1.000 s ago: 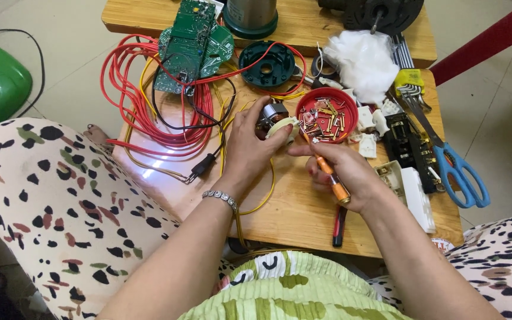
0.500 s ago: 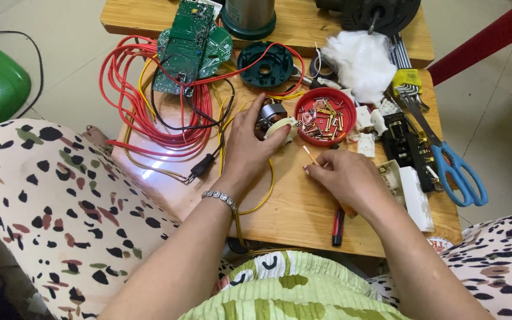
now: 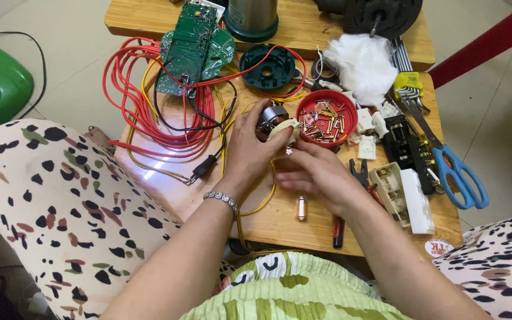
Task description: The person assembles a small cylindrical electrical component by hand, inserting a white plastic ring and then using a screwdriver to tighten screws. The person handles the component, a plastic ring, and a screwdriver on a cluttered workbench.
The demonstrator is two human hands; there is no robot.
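Crowded wooden desk (image 3: 280,222) over pale floor tiles. Left hand (image 3: 247,148) curled, grip closed around small motor (image 3: 275,121), held just above the desk beside red dish (image 3: 327,117) of tiny metal parts. Right hand (image 3: 312,172) close under it, fingertips pinched on a small white bit at the motor's pale ring; exact hold hard to tell. Best done with motor kept steady and low, wrists braced, fingertip pressure light. Little open room: red wire coil (image 3: 155,101) left, dish and white terminal block (image 3: 407,198) right. Bare strip near front edge, shared with a small clear tube (image 3: 301,208) and a red-black pen (image 3: 338,231).
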